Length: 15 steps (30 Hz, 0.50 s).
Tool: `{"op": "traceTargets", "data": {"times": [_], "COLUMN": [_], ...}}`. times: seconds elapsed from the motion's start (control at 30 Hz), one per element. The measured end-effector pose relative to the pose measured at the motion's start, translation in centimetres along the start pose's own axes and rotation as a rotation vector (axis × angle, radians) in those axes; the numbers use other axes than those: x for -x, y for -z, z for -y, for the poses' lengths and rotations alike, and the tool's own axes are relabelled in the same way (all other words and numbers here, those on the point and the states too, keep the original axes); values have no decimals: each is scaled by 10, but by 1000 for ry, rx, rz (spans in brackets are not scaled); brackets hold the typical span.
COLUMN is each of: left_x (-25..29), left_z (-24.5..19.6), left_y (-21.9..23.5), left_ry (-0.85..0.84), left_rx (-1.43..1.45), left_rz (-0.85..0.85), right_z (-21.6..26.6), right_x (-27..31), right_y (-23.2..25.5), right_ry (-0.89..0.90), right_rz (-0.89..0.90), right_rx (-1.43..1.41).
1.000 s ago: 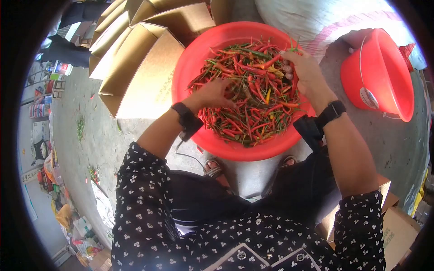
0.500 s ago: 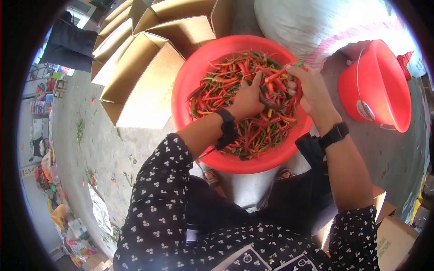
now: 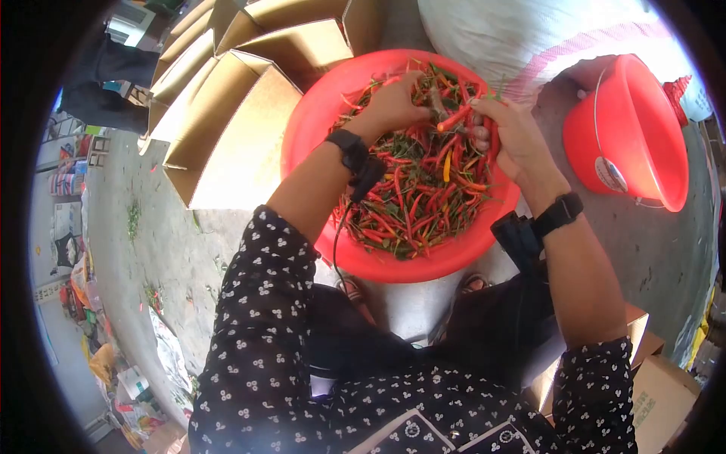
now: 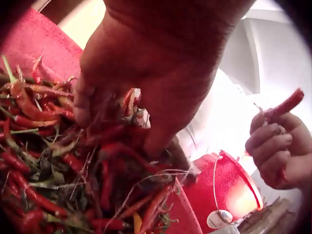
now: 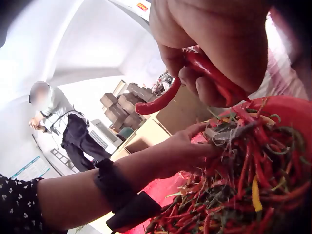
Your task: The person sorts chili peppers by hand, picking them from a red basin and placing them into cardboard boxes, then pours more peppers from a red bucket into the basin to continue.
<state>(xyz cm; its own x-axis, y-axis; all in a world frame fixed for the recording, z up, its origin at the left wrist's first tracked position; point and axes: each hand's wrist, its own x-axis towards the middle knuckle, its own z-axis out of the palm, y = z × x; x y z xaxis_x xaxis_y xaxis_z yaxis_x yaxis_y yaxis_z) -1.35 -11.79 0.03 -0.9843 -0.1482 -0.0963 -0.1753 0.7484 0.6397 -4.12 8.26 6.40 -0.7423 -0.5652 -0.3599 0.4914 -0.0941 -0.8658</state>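
Left fingers shadowed in the pepper heap, grip unclear; right fingers round chilies.

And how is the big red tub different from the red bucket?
The tub is wider; the bucket is narrower. The tub holds lots of peppers, but none show in the bucket. The bucket has a thin handle and a pale label; the tub shows neither. Both are red and round.

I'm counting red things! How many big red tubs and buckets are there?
2: the tub full of chilies, and the bucket with a wire handle, to its right. More could hide behind the sack.
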Motion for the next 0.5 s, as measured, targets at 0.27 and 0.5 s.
{"op": "traceTargets", "data": {"times": [0.27,0.5], "left_x": [32,72], "left_z": [35,60], "left_y": [11,-40], "left_ry": [-185,-201], "left_rx": [-260,-467], "left_rz": [-259,162], "right_z": [-4,-4], "right_x": [-4,-3], "right_y": [-1,-11], "right_ry": [5,-35], "right_rz": [23,12], "right_rx": [24,51]}}
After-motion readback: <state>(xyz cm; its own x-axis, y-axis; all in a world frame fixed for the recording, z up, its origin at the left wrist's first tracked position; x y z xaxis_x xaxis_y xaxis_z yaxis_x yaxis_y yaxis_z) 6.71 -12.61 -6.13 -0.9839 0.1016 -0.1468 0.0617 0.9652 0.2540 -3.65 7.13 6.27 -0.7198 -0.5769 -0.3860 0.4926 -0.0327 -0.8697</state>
